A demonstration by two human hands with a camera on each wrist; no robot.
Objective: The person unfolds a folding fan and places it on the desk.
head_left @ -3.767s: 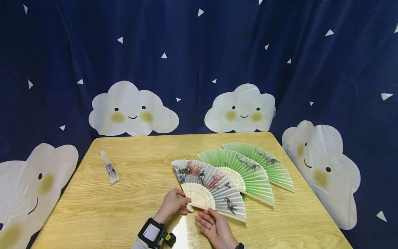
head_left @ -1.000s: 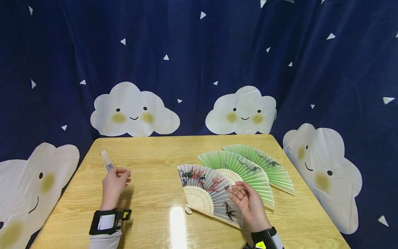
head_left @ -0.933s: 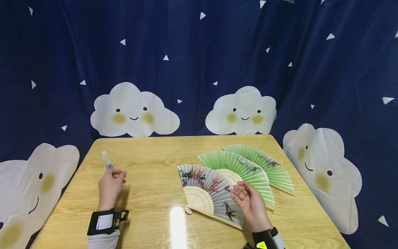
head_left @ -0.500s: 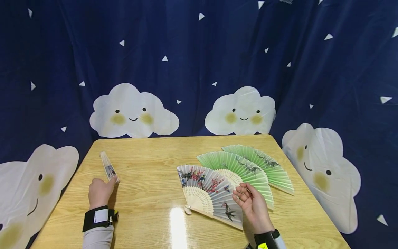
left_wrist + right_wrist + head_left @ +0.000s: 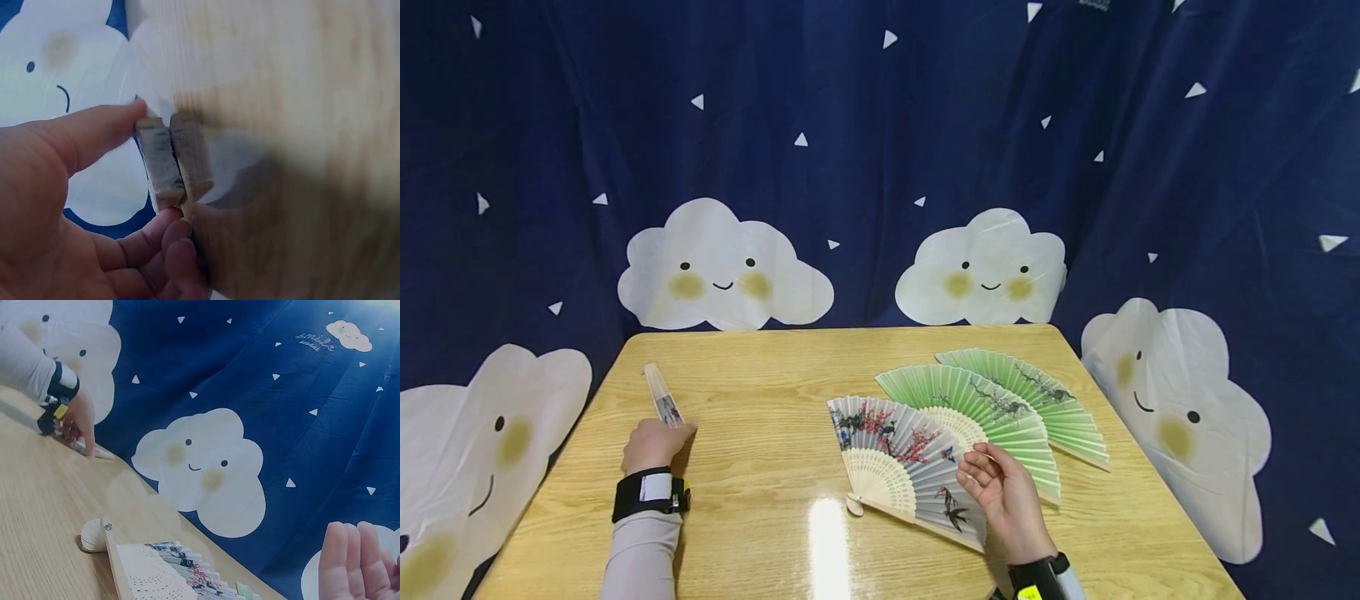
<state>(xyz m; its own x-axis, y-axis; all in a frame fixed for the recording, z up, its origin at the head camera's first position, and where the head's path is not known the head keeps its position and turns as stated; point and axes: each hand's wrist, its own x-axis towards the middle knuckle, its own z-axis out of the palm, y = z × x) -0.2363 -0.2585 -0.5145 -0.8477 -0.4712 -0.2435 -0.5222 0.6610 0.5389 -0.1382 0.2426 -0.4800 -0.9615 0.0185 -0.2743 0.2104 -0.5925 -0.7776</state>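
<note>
Head view: the left hand [image 5: 655, 443] pinches the near end of a folded pale paper fan [image 5: 662, 400] lying at the left edge of the light wooden desk [image 5: 760, 467], thumb and fingers either side. The right hand [image 5: 1006, 497] rests spread, palm up, on an opened white floral paper fan [image 5: 895, 454], beside two opened green paper fans [image 5: 1000, 408].

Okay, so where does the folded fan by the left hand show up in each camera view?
Head: the folded fan lies near the table's left edge, its near end under the left hand.
Left wrist: close up at centre, the fan's end is pinched between thumb and fingers.
Right wrist: barely visible far left, under the left hand; only a sliver shows.
Shared landmark: the left hand itself.
</note>
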